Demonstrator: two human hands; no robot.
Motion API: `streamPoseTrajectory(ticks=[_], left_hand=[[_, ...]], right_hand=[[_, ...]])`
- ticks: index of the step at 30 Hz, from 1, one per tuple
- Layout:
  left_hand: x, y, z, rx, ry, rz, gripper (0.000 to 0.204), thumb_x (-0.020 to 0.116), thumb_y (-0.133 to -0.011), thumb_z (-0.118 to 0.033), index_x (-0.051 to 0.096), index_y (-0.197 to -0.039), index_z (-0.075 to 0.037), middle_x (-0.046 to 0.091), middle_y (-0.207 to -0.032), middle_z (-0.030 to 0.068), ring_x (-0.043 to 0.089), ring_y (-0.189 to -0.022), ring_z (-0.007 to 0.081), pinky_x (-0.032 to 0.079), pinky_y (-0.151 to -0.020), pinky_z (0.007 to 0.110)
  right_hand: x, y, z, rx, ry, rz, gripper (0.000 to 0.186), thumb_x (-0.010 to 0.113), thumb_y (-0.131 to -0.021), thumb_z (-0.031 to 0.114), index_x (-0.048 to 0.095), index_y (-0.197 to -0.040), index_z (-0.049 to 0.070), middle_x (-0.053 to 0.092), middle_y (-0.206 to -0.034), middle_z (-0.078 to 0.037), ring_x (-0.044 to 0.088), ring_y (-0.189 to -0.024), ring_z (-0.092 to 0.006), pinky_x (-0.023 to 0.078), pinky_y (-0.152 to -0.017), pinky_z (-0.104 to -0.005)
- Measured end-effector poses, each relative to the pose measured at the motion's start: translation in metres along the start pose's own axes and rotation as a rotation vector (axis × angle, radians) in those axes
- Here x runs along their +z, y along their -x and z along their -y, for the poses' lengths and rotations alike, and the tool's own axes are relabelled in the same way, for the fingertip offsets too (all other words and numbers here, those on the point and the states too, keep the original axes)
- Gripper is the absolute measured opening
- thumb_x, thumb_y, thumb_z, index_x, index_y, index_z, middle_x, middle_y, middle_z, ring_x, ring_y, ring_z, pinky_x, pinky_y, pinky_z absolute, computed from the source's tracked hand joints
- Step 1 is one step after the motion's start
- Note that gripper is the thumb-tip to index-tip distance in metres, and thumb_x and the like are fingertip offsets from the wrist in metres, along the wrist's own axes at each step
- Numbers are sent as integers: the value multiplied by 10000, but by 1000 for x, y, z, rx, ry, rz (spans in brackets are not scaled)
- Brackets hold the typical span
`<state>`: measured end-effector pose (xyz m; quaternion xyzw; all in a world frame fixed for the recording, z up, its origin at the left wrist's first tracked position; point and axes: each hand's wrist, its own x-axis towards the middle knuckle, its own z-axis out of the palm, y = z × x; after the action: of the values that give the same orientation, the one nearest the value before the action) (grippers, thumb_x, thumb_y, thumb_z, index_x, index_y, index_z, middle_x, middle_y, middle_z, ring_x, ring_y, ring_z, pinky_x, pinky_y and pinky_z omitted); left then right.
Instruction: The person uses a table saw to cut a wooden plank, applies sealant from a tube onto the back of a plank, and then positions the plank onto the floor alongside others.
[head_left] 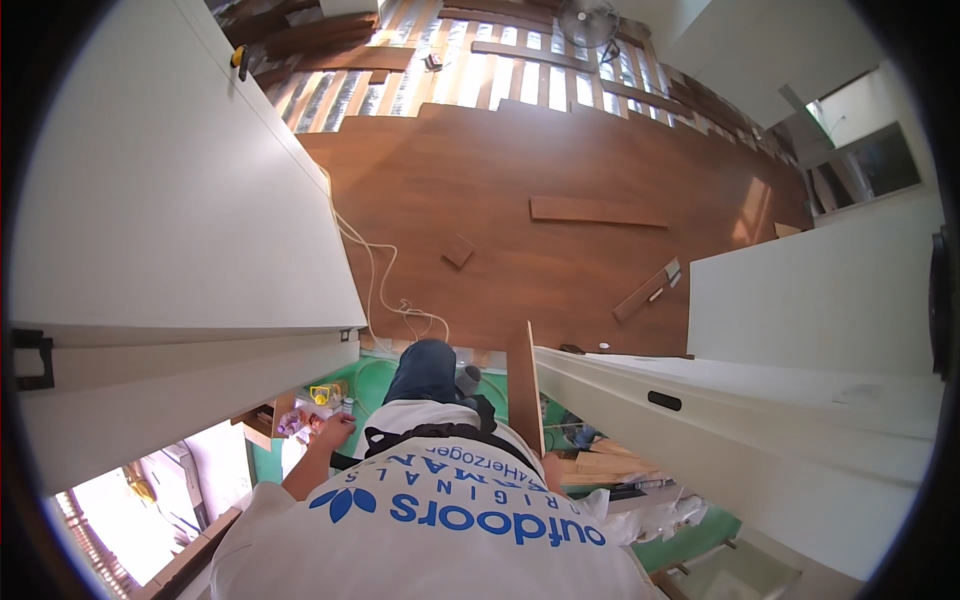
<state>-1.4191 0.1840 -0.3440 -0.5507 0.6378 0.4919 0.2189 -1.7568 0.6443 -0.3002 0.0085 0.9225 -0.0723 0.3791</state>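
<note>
At my right side a long brown floor plank stands on end, its narrow pale edge showing. My right hand is at its lower part and grips it, though my shirt hides most of the fingers. Out to the left, my left hand is held away from my body with its fingers closed. Whatever small thing may be in them is too small to make out. Close by that hand are a yellow-capped container and some crumpled plastic. My knee in dark trousers shows ahead of me.
White door panels stand left and right of me. Ahead lies laid brown flooring, with a loose plank, a square offcut and a pale cable on it. Farther off are bare joists and a fan.
</note>
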Motion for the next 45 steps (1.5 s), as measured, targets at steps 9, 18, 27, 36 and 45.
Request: streamPoseTrajectory(ticks=[9, 18, 27, 36, 45], left_hand=[[20, -134, -161, 128, -189, 191, 268, 703, -886, -224, 781, -1088, -65, 775, -1036, 161, 737, -903, 282, 577, -840, 405], [-163, -349, -616, 199, -679, 159, 365, 599, -989, -271, 739, -1289, -116, 696, -1373, 124, 654, -1260, 303, 508, -1061, 453], [-226, -364, -956, 828, -465, 6, 346, 593, -981, -262, 750, -1230, -79, 704, -1322, 162, 670, -1215, 330, 521, -1034, 471], [-354, -511, -960, 529, -329, -141, 337, 588, -972, -252, 760, -1172, -43, 713, -1270, 200, 686, -1170, 358, 534, -1008, 488], [-347, -520, -738, -44, -2, -257, 338, 583, -963, -243, 771, -1114, -6, 721, -1219, 238, 702, -1125, 386, 547, -982, 506]], right_hand=[[-91, -137, 37, -55, 87, -79, 630, 684, -938, 554, 746, -891, -71, 732, -909, -313, 722, -878, -488, 559, -751, -567], [-220, -298, 201, -137, 267, -113, 632, 683, -940, 552, 745, -887, -74, 732, -908, -313, 722, -881, -490, 559, -756, -564], [-345, -422, 334, -285, 410, -147, 633, 683, -942, 551, 743, -883, -77, 732, -906, -313, 722, -885, -491, 559, -761, -562], [-445, -581, 494, -346, 367, -129, 635, 683, -944, 549, 742, -880, -80, 732, -904, -313, 722, -889, -492, 560, -765, -559], [-565, -686, 630, -319, 438, -128, 637, 683, -945, 547, 741, -876, -83, 732, -903, -313, 722, -892, -494, 560, -770, -556]])
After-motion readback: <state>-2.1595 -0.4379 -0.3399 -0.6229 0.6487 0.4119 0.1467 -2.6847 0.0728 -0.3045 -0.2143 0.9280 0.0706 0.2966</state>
